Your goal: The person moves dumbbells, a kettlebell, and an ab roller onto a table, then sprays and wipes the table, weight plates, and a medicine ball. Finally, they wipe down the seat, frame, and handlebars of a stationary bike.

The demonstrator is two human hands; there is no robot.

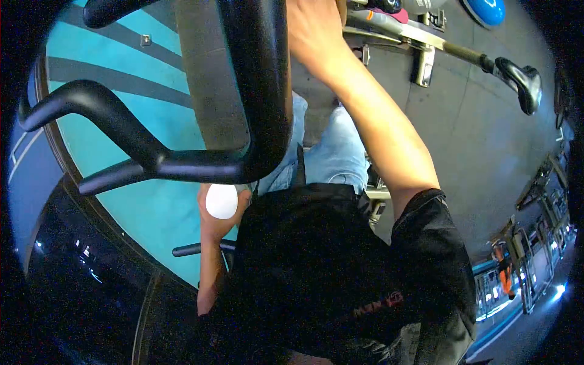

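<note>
My left hand (210, 224) is closed around an object with a smooth white oval top (221, 201), low beside my hip; the rest of that object is hidden. Above it runs the black handlebar (201, 166) of an exercise bike, its curved grips reaching left. My right hand (316, 30) is stretched forward at the top edge, right beside the thick black handlebar (261, 73). Its fingers are cut off by the frame and hidden by the bar, so I cannot tell what they hold.
At right, a bike frame ends in a black saddle (522, 85). A blue ball (486, 10) lies at the top right. Teal striped flooring (146, 207) meets grey mats (462, 146). Gym machines and a person in orange (505, 277) stand far right.
</note>
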